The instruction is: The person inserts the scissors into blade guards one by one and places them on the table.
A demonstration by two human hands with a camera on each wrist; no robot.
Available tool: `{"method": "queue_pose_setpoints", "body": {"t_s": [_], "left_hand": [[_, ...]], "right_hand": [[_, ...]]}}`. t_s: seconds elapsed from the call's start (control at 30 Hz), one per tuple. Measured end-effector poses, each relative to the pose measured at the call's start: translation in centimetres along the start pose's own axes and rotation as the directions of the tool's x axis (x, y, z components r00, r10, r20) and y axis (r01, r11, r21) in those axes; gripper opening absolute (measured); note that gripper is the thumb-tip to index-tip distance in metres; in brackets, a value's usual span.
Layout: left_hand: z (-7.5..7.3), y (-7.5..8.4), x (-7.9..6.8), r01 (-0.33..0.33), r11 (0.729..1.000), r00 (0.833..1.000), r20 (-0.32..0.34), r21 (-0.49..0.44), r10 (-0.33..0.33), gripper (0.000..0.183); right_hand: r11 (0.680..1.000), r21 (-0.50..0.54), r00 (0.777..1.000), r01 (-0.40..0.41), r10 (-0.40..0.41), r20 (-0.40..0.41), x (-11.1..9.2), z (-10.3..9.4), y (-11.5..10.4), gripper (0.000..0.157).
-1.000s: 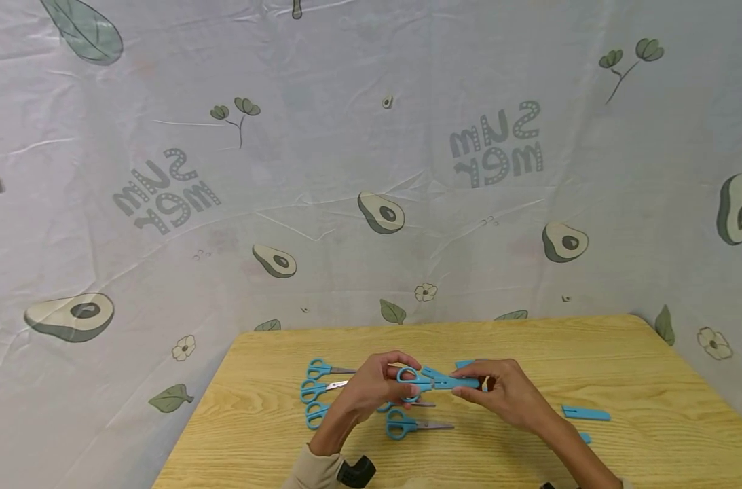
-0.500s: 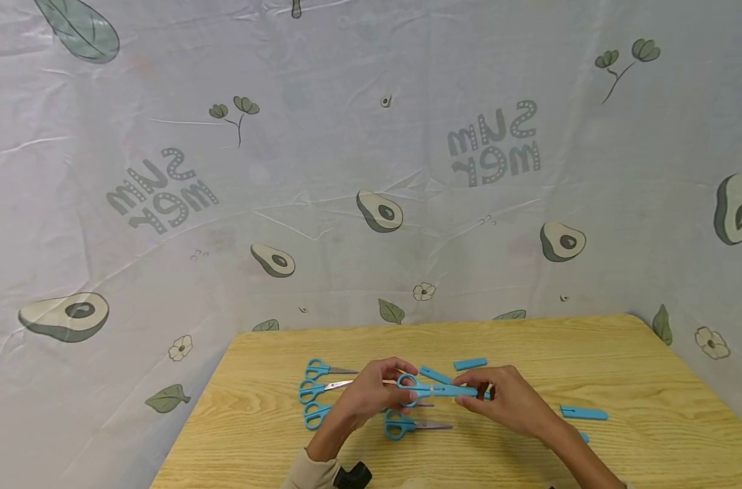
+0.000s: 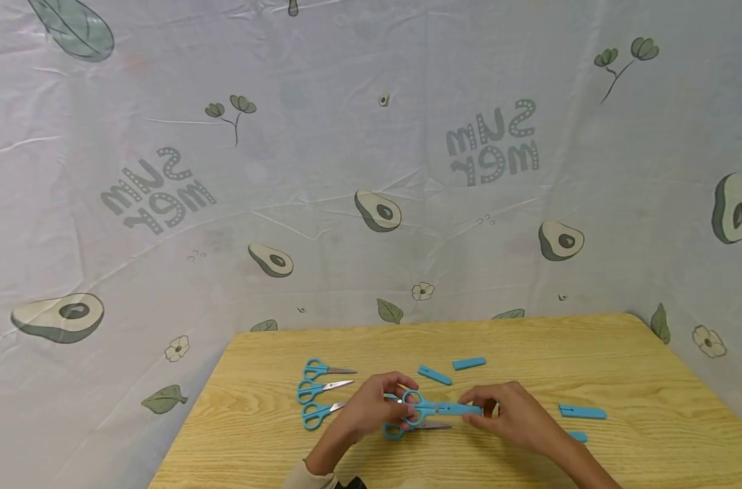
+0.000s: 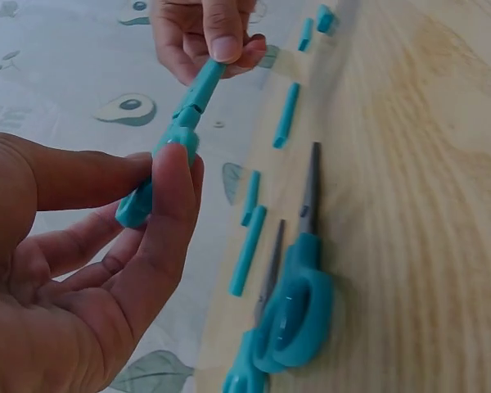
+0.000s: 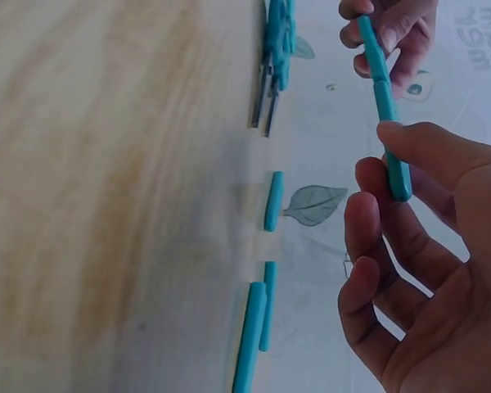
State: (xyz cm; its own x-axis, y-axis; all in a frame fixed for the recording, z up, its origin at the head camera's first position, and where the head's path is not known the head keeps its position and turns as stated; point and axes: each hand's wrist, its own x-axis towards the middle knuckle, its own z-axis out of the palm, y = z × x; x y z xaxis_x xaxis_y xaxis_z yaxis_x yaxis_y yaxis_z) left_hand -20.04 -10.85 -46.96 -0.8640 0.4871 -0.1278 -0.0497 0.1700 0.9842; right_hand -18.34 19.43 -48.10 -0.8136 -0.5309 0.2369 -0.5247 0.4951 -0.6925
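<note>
Fingers of the left hand (image 3: 373,409) are closed on the handle of blue scissors (image 3: 421,407), held above the wooden table (image 3: 254,441); the cap (image 3: 460,409) is pinched by the right hand (image 3: 510,411), and the blades cannot be seen. Another pair of scissors (image 3: 393,431) is partly covered by the left hand, one loose cap (image 3: 580,437) by the right arm (image 3: 575,458). Three uncapped pairs (image 3: 309,392) are lined up at left.

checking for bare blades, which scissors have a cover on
The scissors held between the left hand and right hand: a blue cover hides their blades; those on the table show bare metal.
</note>
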Motion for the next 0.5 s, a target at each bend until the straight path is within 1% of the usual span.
{"method": "queue_pose_setpoints", "body": {"t_s": [0.23,0.43,0.5], "left_hand": [[0.8,-0.8,-0.6,-0.01,0.993,1.0,-0.014,0.121,0.012,0.024],[1.5,-1.5,-1.1,-0.017,0.976,1.0,0.009,0.216,0.015,0.021],[1.7,-1.7,-1.2,-0.017,0.968,1.0,0.016,0.249,0.014,0.019]], "right_hand": [[0.999,0.032,0.997,-0.027,0.025,0.067,-1.1,0.6,0.3,0.016],[0.993,0.057,0.986,-0.107,0.098,0.134,-2.0,1.1,0.3,0.014],[0.991,0.058,0.983,-0.122,0.112,0.147,-2.2,1.3,0.3,0.013]]}}
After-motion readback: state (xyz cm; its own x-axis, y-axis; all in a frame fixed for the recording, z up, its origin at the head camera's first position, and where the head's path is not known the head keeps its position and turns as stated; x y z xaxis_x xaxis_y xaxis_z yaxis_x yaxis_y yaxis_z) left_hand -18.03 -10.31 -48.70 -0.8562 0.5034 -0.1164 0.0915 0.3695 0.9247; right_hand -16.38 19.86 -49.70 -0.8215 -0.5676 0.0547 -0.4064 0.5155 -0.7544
